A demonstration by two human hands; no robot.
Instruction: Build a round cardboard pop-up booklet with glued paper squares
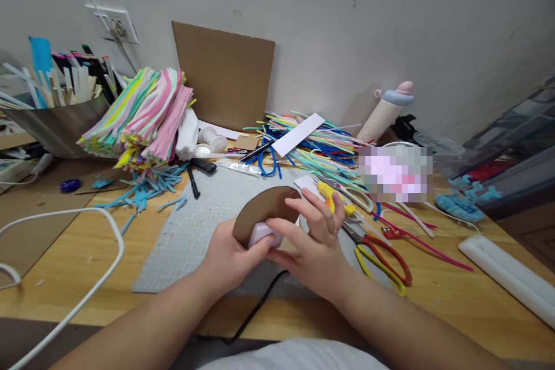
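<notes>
Nearest, at the bottom edge: light shirt (295, 356), with 2 bare forearms reaching in from left and right. Wooden surface (451, 295) under everything.

Left: white cable (122, 245) looping on the near side; farther back, metal holder (82, 132) full of markers and sticks. Right of that, bundled pastel stems (143, 115) with light-blue offcuts (147, 191) spilled just in front.

Middle: gray cutting mat (186, 243); cardboard sheet (223, 75) leaning on the far wall. Over the mat, left hand (223, 257) has its grip clamped on round brown disc (264, 208), held tilted, thumb on pale lilac piece (260, 233) against the disc's near face. Right hand (316, 243): grip pinched on the lilac piece's right side, thumb and index finger touching it, other fingers spread.

Right: loose colored stems (321, 156) at far side, white strip (299, 134) lying across them. Yellow-handled tool (327, 193) just beyond right hand; red-and-yellow scissors (388, 254) just right of it. Bottle (381, 115) far, tilted in view. Fuzzy blue item (463, 202), then white bar (507, 272), far right.
</notes>
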